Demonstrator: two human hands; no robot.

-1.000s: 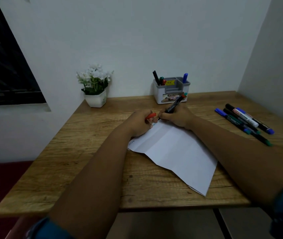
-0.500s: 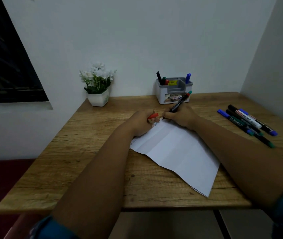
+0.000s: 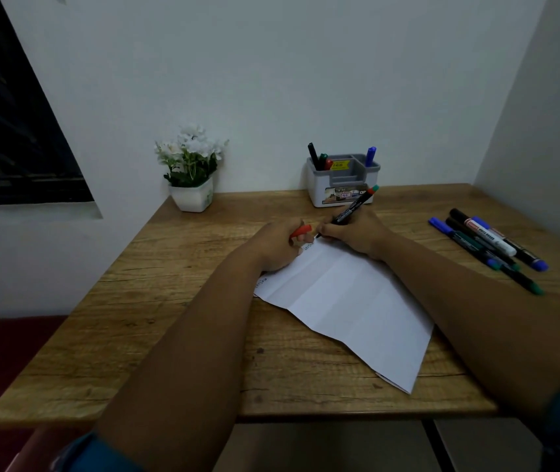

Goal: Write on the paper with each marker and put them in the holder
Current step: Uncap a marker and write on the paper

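- Paper [image 3: 350,301] lies creased and white on the wooden surface [image 3: 176,321], set at a slant, its near corner reaching the front edge of the surface.
- Handwriting shows faintly along the far-left edge of the sheet, too small to read.
- The right hand [image 3: 353,235] grips a black marker [image 3: 353,207] with its fingers curled round the barrel — the tip is down at the sheet's far corner, and the barrel leans up and away toward the holder.
- The marker's upper end shows a red band and a green tip.
- The left hand [image 3: 278,245] rests on the far-left part of the sheet, its fingers closed on a red cap [image 3: 300,230] that pokes out toward the right hand.
- The two hands sit just beside each other, nearly touching at the fingertips.
- The holder [image 3: 341,180], a white and grey compartmented box with a label on its front, stands against the back wall.
- Its left compartment holds three markers [image 3: 319,159] — one black, one green-capped, one red-capped; a blue marker [image 3: 370,155] stands upright in the right compartment.
- A cluster of loose markers [image 3: 490,243] lies on the right side of the surface, well apart from the sheet, with blue, green, black and white barrels overlapping.
- A white pot of white flowers [image 3: 191,172] stands at the back left, near the wall.
- A dark window [image 3: 6,131] fills the left wall.
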